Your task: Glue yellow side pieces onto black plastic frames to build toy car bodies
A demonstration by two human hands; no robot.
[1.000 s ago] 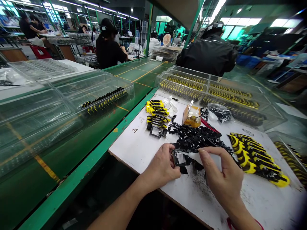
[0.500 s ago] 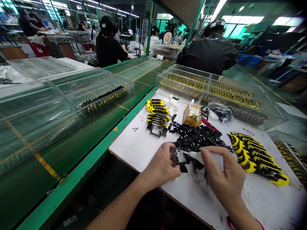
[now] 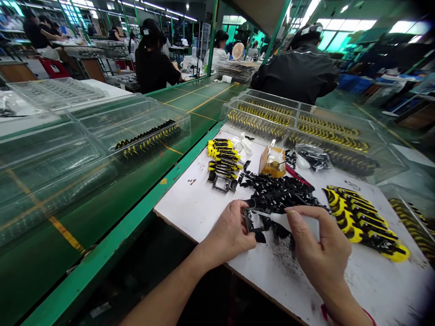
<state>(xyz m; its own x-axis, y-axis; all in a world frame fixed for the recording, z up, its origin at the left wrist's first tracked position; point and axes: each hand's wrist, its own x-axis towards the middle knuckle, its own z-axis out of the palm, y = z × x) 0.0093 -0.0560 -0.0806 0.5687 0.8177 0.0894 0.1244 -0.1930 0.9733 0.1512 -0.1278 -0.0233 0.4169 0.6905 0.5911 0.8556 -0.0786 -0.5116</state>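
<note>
Head view: left hand (image 3: 227, 233) pinches a black frame (image 3: 252, 222), right hand (image 3: 317, 246) a white strip (image 3: 288, 219), both over a white board (image 3: 190, 213).
Left hand's thumb and fingers press together on the one frame, which sits just above the board, beside one heap of black parts (image 3: 278, 192). Right hand's thumb and finger pinch the strip's far end, its near end at the frame; that hand sits further right, and more strip shows than a moment earlier. Right of the heap lies one fan of yellow-and-black handles (image 3: 360, 222); left of it, two stacks of yellow handles (image 3: 220, 151). Beyond stands one clear tray (image 3: 261, 113) of handles, and past it, one co-worker (image 3: 299, 68) in a black jacket.
</note>
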